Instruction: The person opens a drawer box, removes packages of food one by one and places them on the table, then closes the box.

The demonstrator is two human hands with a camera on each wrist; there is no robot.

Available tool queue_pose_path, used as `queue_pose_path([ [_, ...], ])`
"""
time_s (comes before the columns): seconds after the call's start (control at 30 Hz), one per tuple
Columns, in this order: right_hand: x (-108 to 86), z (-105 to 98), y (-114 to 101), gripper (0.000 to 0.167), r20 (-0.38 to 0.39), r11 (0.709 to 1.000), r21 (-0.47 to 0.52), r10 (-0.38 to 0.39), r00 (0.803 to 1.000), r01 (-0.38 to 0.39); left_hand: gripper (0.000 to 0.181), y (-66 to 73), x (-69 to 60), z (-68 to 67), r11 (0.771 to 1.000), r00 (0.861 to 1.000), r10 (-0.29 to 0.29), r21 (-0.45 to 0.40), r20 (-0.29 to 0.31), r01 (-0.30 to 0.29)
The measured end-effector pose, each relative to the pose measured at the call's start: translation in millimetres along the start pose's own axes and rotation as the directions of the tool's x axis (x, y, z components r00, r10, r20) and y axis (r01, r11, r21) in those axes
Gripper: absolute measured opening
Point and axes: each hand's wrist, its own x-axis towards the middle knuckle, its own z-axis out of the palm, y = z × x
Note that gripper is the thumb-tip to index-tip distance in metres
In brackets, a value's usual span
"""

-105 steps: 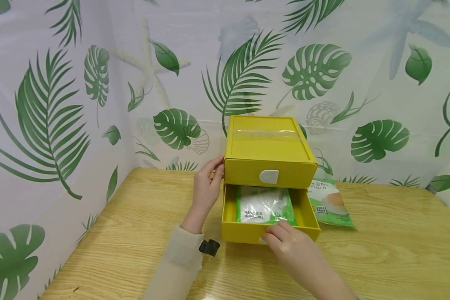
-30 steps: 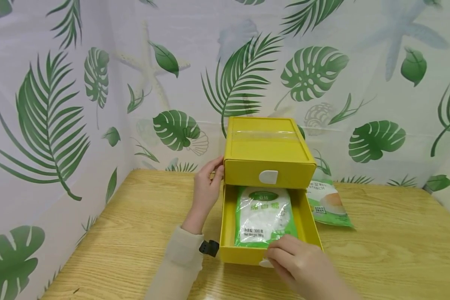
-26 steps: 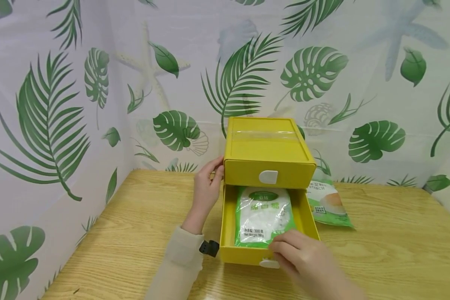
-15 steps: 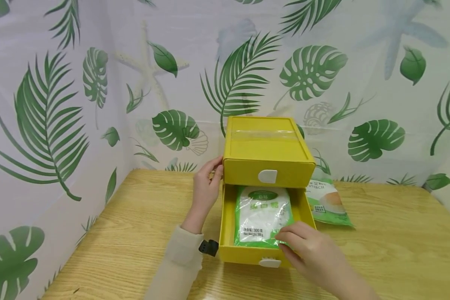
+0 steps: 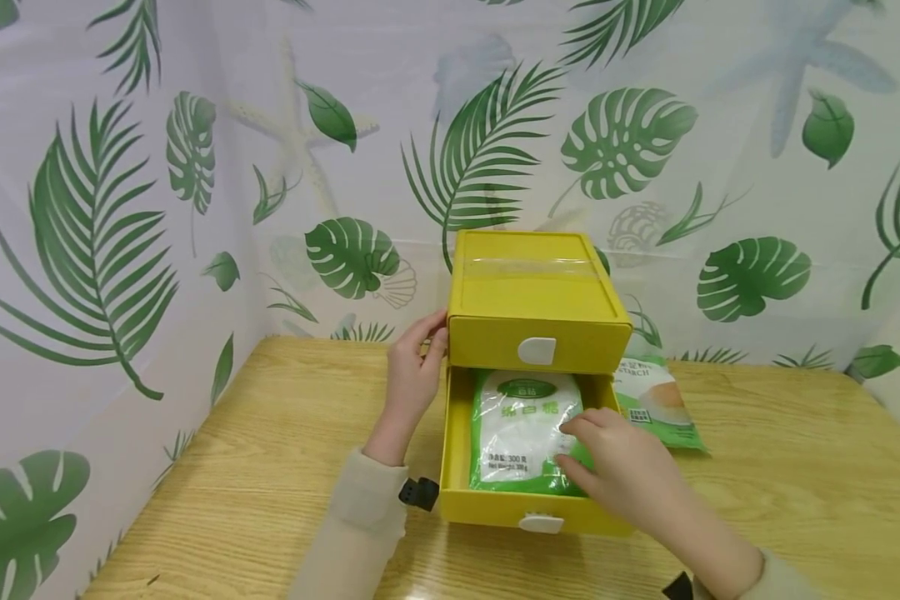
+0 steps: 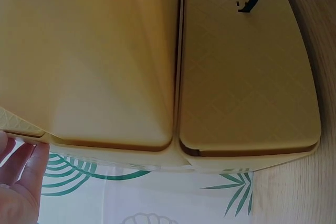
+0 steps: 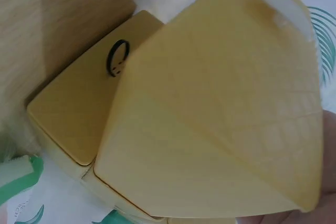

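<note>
A yellow two-drawer box [image 5: 540, 287] stands on the table, its lower drawer [image 5: 487, 507] pulled out. In that drawer lies a white and green bag of sugar [image 5: 521, 429], marked 300 g. My left hand [image 5: 414, 371] rests its fingertips against the box's left side; part of it shows in the left wrist view [image 6: 23, 182]. Over the drawer's right side, my right hand [image 5: 622, 462] has thumb and fingers spread apart at the bag's right edge. Whether they touch the bag I cannot tell. A strip of the right hand shows in the right wrist view [image 7: 328, 156].
A green and white starch bag [image 5: 656, 400] lies right of the box, partly hidden by it. The upper drawer [image 5: 487, 346], with a white handle [image 5: 537, 351], is closed. The wooden table [image 5: 292, 450] meets a leaf-print cloth [image 5: 255, 167] behind and at the left.
The lower drawer came farther out, uncovering more of the sugar bag. My right hand then let go of the drawer front and moved up over the bag. My left hand stayed put.
</note>
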Motion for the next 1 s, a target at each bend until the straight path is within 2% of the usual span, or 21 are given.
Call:
queue_pose_path([
  [0.07,4.2,-1,1,0.024,0.047,0.999,-0.024,0.038,0.998,-0.037,0.026,4.9,-0.1,-0.3,1.000,1.000,0.001,0.001,0.002,-0.001],
  [0.27,17.0,3,8,0.020,0.076,0.989,-0.113,0.101,0.992,-0.092,0.025,4.4,0.6,-0.5,1.000,1.000,0.011,0.009,0.003,-0.011],
  [0.47,26.9,11,15,0.039,0.124,0.978,-0.153,0.162,0.979,-0.142,0.026,5.0,0.6,-1.6,1.000,1.000,-0.006,0.010,0.003,0.006],
  [0.73,32.5,15,21,0.046,0.183,0.962,-0.210,0.212,0.960,-0.172,0.025,5.9,0.3,0.5,1.000,1.000,-0.010,0.006,0.004,0.010],
  [0.87,34.8,15,22,0.046,0.227,0.961,-0.212,0.224,0.948,-0.176,0.025,5.8,0.4,0.3,1.000,1.000,-0.014,0.000,0.003,0.014],
  [1.0,36.8,16,23,0.047,0.222,0.964,-0.183,0.231,0.947,-0.192,0.026,5.9,0.0,-0.4,1.000,1.000,-0.028,0.002,-0.001,0.028],
])
